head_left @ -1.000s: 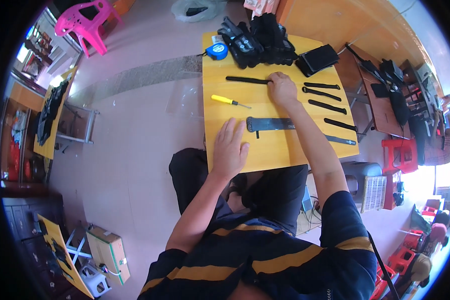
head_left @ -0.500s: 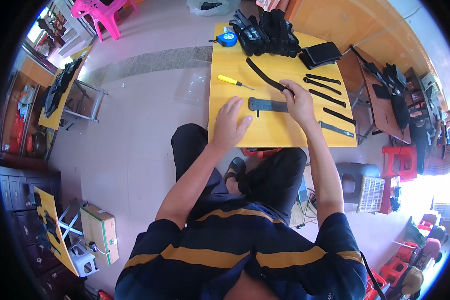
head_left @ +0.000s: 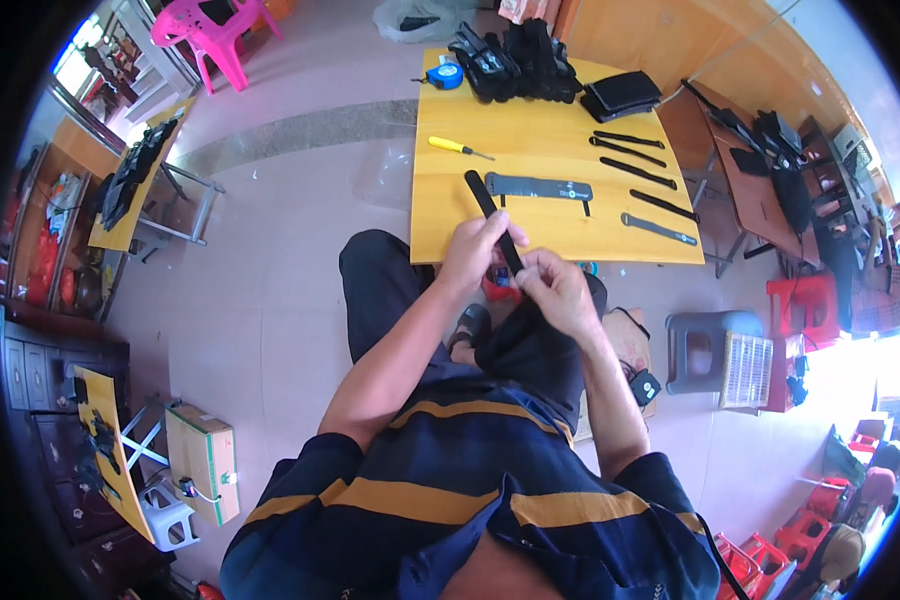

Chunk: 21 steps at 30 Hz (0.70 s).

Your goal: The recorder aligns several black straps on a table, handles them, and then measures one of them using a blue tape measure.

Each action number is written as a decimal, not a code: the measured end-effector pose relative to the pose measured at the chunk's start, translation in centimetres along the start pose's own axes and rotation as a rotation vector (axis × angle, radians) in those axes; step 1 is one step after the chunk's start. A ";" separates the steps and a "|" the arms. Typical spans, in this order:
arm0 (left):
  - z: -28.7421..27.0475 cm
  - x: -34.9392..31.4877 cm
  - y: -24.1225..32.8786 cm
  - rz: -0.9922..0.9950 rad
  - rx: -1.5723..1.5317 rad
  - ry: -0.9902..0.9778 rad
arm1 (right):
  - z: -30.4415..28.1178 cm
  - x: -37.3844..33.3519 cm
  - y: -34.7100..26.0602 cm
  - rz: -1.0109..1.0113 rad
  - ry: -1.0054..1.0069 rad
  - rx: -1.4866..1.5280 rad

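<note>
A long black strap (head_left: 482, 194) runs slantwise between my two hands at the table's near edge. My left hand (head_left: 473, 252) is closed around its middle, with the far end sticking out past the fingers. Its near end is pinched in the fingers of my right hand (head_left: 560, 292). Just beyond lies a wider grey strap (head_left: 538, 187) with a buckle at its left end and thin black pieces poking out beneath. To the right, several narrow black straps (head_left: 638, 173) lie in a column, with a grey strap (head_left: 659, 229) nearest me.
On the yellow table (head_left: 450, 220) lie a yellow-handled screwdriver (head_left: 450, 145) and a blue tape measure (head_left: 445, 76). Heaped black straps (head_left: 540, 62) and a folded black bundle (head_left: 621, 95) sit at the back. A dark stool (head_left: 712, 352) stands at the right.
My right hand has drawn the black strap from over the table to its near edge. My left hand, open before, has closed on it. The grey strap is now uncovered.
</note>
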<state>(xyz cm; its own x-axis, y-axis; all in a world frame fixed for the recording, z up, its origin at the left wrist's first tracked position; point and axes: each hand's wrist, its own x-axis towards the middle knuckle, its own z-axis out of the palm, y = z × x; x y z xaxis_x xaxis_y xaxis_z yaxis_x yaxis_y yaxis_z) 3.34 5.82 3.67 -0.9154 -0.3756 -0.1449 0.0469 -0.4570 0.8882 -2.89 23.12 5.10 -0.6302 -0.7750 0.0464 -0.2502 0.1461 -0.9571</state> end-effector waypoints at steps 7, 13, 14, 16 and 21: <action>0.9 -2.7 0.4 -0.059 -0.179 -0.148 | 1.4 -3.6 -5.6 -0.068 -0.063 0.786; 1.0 -5.2 -0.3 -0.212 -0.337 -0.203 | 2.2 -4.0 -3.9 -0.057 -0.160 0.557; 1.1 -5.6 -0.2 -0.253 -0.401 -0.193 | 2.5 -4.1 -3.9 -0.133 -0.142 0.418; 1.7 -6.4 -0.2 -0.317 -0.401 -0.108 | 3.0 -4.7 -4.4 -0.251 -0.065 0.134; 0.6 -8.6 -0.1 -0.371 -0.024 -0.136 | 2.1 -5.5 -7.1 -0.406 0.109 -0.330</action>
<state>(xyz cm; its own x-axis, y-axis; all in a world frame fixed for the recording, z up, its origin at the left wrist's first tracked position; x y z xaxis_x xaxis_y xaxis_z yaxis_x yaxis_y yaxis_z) 10.93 9.61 5.08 -0.9164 -0.0724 -0.3936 -0.2890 -0.5608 0.7759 3.90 25.08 11.03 -0.5029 -0.7439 0.4401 -0.6965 0.0472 -0.7161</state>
